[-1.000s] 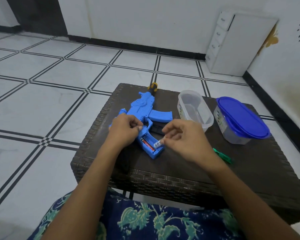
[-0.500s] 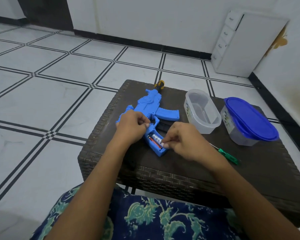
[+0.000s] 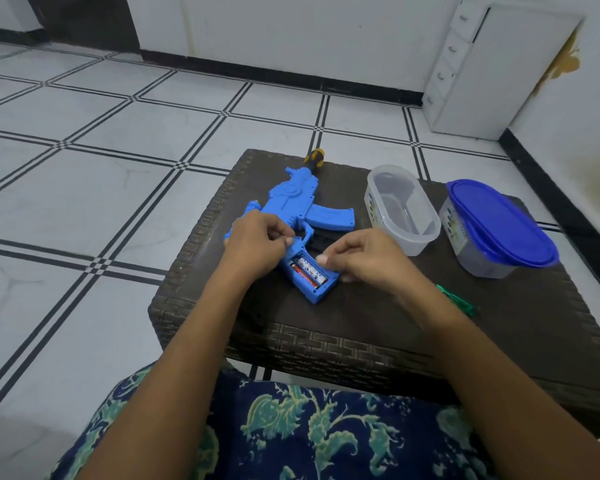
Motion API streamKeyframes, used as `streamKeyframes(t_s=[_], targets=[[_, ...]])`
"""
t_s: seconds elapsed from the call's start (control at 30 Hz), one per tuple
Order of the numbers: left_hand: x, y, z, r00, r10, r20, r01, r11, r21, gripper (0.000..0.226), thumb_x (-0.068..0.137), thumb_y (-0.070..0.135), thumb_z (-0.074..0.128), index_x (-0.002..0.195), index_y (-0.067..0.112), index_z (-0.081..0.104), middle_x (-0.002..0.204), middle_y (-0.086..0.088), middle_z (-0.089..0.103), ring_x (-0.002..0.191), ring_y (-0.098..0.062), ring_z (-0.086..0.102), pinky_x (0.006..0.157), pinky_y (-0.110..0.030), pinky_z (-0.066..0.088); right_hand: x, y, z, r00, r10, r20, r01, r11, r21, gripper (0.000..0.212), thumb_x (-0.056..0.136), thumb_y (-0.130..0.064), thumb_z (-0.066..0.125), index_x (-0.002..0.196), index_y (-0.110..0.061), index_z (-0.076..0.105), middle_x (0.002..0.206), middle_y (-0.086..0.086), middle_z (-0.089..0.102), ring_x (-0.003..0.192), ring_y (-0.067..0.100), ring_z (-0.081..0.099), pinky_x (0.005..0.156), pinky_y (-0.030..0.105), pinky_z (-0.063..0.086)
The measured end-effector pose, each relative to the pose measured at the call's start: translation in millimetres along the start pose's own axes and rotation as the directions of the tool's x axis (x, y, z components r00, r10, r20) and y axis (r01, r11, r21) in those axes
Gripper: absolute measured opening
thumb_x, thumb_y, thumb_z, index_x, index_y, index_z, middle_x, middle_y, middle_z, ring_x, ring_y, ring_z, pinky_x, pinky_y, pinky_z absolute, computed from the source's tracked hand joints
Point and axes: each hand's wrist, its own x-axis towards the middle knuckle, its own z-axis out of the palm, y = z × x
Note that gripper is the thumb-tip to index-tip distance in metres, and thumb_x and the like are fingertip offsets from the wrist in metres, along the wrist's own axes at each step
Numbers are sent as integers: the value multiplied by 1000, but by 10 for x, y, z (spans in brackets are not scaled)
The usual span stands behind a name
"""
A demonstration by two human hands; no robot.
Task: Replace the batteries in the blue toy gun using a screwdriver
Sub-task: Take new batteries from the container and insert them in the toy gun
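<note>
Just one view here, a wide-angle cam worn on the person's head, tilted forward and down. It looks over their own lap, patterned fabric filling the bottom of the frame, with both forearms reaching up from the lower corners toward the middle. The brown woven table sits dead center and close, near enough to read its weave, with the blue toy gun on it just above the middle. Beyond it the tiled floor runs to the wall along the top edge, and a white cabinet shows in the upper right. Straight lines bend a bit near the edges, typical wide lens. No second view to compare.
</note>
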Motion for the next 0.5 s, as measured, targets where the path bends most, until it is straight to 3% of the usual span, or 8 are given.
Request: streamKeyframes(t_s=[0.03, 0.1, 0.17, 0.3, 0.37, 0.5], targets=[[3, -2, 1, 1000, 6, 0, -6, 1000, 3, 8, 84, 18, 67, 80, 25, 68, 73, 11, 61, 65, -2, 51, 66, -25, 40, -47, 8, -96, 998, -35, -59, 35, 999, -3, 13, 78, -27, 81, 78, -14, 76, 77, 5, 74, 78, 15, 70, 71, 29, 59], [8, -6, 5, 1000, 19, -2, -18, 1000, 20, 8, 84, 18, 66, 80, 25, 68, 74, 10, 62, 66, -3, 52, 67, -26, 40, -133, 9, -327, 954, -132, -270, 78, 976, -201, 16, 85, -30, 74, 80, -15, 75, 76, 1, 71, 74, 12, 65, 69, 28, 52], [11, 4, 8, 1000, 17, -2, -17, 999, 38, 11, 84, 19, 65, 78, 27, 66, 73, 12, 60, 69, -5, 53, 69, -28, 44, -204, 57, -533, 911, -169, -376, -12, 900, -435, 10, 87, -26, 71, 86, -16, 73, 81, 1, 69, 75, 11, 61, 69, 26, 46], [11, 31, 54, 999, 13, -47, -7, 994, 113, 15, 85, 23, 62, 73, 32, 61, 72, 13, 53, 78, -13, 55, 84, -42, 49, -215, 305, -625, 964, 77, -256, -238, 680, -693, 15, 86, -19, 71, 99, -12, 66, 86, 4, 64, 75, 15, 59, 60, 24, 45], [-21, 74, 82, 997, 33, -74, -20, 985, 172, 10, 87, 25, 59, 81, 28, 66, 76, 12, 49, 87, -19, 56, 87, -49, 47, -200, 369, -624, 969, 130, -210, -242, 677, -695, 17, 86, -17, 72, 101, -14, 65, 90, 3, 64, 77, 15, 59, 63, 25, 47], [-76, 100, 120, 995, 69, -69, -46, 956, 288, 16, 91, 29, 51, 91, 26, 67, 93, 3, 50, 97, -22, 53, 90, -53, 41, -123, 425, -613, 963, 40, -266, -212, 722, -659, 11, 85, -11, 70, 96, -14, 70, 91, 4, 68, 84, 18, 63, 79, 34, 57]])
